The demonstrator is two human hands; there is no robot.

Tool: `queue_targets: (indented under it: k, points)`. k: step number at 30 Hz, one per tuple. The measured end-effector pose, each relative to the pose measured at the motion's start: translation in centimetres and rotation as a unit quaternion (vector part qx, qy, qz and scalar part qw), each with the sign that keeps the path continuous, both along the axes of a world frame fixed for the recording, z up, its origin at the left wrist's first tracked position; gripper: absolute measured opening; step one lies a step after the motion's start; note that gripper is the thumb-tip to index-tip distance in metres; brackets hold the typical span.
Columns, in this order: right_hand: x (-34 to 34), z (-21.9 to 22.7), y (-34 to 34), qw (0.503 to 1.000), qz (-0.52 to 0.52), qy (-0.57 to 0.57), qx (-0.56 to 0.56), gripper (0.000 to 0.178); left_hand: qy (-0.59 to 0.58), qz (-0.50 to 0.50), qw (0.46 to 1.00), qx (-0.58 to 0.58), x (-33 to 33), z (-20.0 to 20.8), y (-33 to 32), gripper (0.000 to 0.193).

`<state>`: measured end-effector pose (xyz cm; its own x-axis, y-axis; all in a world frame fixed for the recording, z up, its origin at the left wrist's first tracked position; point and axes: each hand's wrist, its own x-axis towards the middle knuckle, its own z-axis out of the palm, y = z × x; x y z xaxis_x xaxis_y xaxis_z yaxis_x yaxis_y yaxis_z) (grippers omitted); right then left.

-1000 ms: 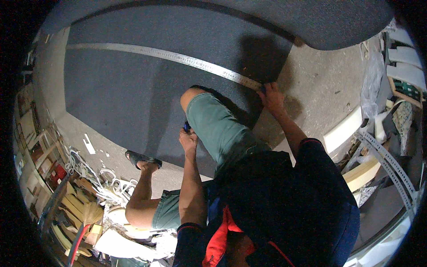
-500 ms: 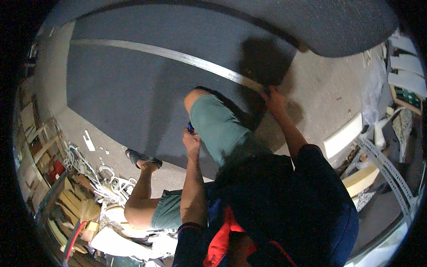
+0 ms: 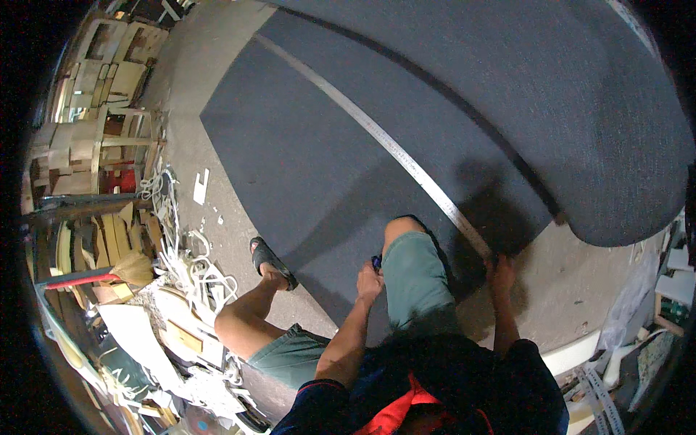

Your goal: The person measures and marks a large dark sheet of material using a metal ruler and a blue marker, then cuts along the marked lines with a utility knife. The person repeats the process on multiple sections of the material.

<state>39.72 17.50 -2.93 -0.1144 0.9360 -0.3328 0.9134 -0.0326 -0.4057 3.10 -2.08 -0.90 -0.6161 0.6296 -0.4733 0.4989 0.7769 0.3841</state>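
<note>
With the view swung round since earlier, the ruler [image 3: 413, 168] slants far left to near right across the sheet [image 3: 312, 167]. The left hand [image 3: 369, 283] grips a blue item [image 3: 376, 262]; the right hand [image 3: 502, 274], at the ruler's near end, grip unclear, should press steadily.

Wooden frames [image 3: 127, 142]: I see them stacked between nine and ten o'clock, pale and boxy.
Red object [image 3: 123, 180]: at nine o'clock among the frames; from here I cannot tell its kind.
Yellowish strips [image 3: 109, 243]: bunched upright near nine.
Broom [image 3: 134, 269]: straw head and red handle, between eight and nine.
White cords [image 3: 190, 272]: tangled on the floor [image 3: 562, 290], just beside the broom.
White scrap [image 3: 201, 187]: on the floor toward nine.
White panel [image 3: 138, 337]: I find it tilted at eight.
Clear plastic [image 3: 629, 308]: crumpled, between three and four.
Perforated strips [image 3: 599, 402]: pale, past four.
</note>
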Motion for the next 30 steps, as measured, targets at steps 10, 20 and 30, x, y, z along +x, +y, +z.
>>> queue_targets:
  k: [10, 20, 30]
  points:
    - [0.7, 0.3, 1.4, 0.996, 0.039, 0.053, 0.055, 0.046, -0.029, 0.144, 0.984, 0.1, -3.9, 4.1, 12.3, 0.04]
    - [-0.9, 0.7, -0.5, 0.997, -0.022, 0.012, -0.067, 0.05, 0.052, 0.189, 0.973, 0.124, -10.7, 0.4, 34.8, 0.058]
    - [4.5, -2.3, -0.9, 0.995, -0.027, -0.032, -0.096, 0.05, 0.014, 0.331, 0.943, 0.028, -8.7, 0.6, 41.2, 0.052]
